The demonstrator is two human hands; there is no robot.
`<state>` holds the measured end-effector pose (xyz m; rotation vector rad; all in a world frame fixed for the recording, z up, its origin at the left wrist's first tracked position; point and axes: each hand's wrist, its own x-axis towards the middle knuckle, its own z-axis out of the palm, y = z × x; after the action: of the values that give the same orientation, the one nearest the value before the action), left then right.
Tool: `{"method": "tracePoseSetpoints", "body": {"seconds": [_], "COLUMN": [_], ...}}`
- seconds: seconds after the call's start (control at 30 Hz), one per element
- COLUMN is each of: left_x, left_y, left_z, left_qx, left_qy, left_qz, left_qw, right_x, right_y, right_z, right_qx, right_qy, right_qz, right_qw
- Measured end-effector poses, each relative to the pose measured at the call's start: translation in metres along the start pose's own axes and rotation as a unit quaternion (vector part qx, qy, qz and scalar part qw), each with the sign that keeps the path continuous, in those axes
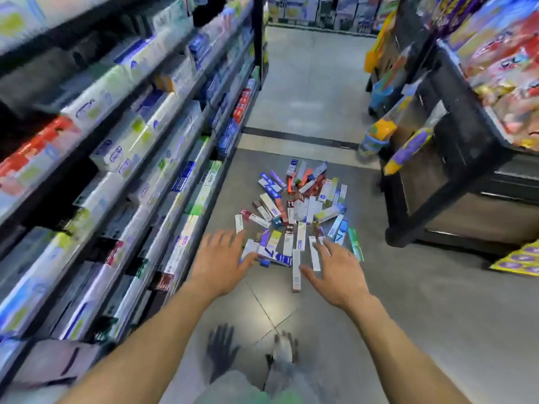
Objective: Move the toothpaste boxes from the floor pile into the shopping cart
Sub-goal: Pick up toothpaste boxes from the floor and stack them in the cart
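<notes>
Above the near edge of the pile of toothpaste boxes [294,217], my left hand [223,265] and right hand [338,272] reach out, each grip spread apart and holding nothing (fingers straight). Boxes lie scattered on the grey floor [408,301], beside the stocked shelves [122,158] at left.
</notes>
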<state>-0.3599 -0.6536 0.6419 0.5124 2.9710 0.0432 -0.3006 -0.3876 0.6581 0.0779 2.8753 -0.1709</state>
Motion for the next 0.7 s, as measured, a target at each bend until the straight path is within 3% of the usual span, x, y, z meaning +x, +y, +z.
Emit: {"method": "tracePoseSetpoints", "body": {"seconds": [0.1,0.37,0.53,0.7], "left_x": [0.025,0.097,0.169,0.236], "left_y": [-0.011,-0.08,-0.128,-0.161], "left_z": [-0.005,0.025,0.087,0.199], "left_qx": [0.001,-0.036,-0.065,-0.104], "left_qy": [0.031,-0.01,-0.048,-0.045], "left_qz": [-0.016,-0.02,-0.025,0.018], "left_qw": [0.999,0.999,0.996,0.993], "right_x": [0.051,0.171,0.247,0.314], "right_y": [0.003,-0.015,-0.025,-0.022], "right_z": [0.0,0.025,0.079,0.173], "right_qx": [0.004,0.013,0.026,0.048], "right_qy": [-0.009,-0.08,-0.101,-0.102], "right_qz": [-0.023,-0.062,-0.041,-0.008], "right_qw": [1.0,0.995,0.994,0.994]}}
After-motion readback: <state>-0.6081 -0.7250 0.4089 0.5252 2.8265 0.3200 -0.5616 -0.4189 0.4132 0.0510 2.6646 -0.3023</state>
